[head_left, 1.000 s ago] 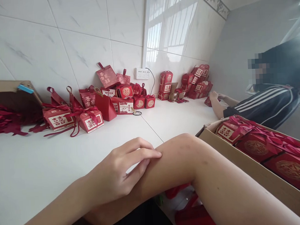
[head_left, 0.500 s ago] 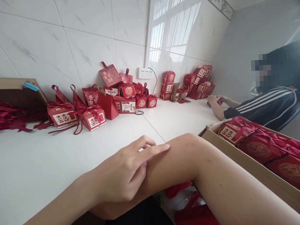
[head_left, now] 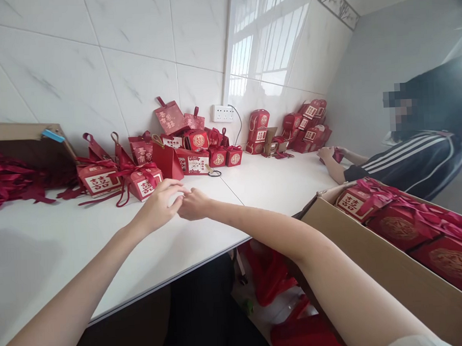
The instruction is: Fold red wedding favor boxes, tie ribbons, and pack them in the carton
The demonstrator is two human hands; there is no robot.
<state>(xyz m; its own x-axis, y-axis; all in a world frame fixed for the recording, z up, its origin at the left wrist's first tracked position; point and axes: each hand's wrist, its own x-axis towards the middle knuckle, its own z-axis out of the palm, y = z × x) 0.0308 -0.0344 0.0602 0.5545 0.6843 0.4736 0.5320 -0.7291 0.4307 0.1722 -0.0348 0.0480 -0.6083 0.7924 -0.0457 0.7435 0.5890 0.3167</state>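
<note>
Boxes [head_left: 101, 182] beyond left hand [head_left: 159, 206], carton [head_left: 352, 244] at right

Red box [head_left: 134, 186] with ribbon bow [head_left: 142, 169]
Upright, white label [head_left: 145, 188] facing the table's [head_left: 203, 235] front edge, nearer the back edge.

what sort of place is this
Probably a tiled workroom: red gift boxes line a white table, an open carton at the right holds more, and red ribbons lie heaped at the left.

A white power strip [head_left: 223, 113] adjoins tiled wall [head_left: 142, 70].
</note>
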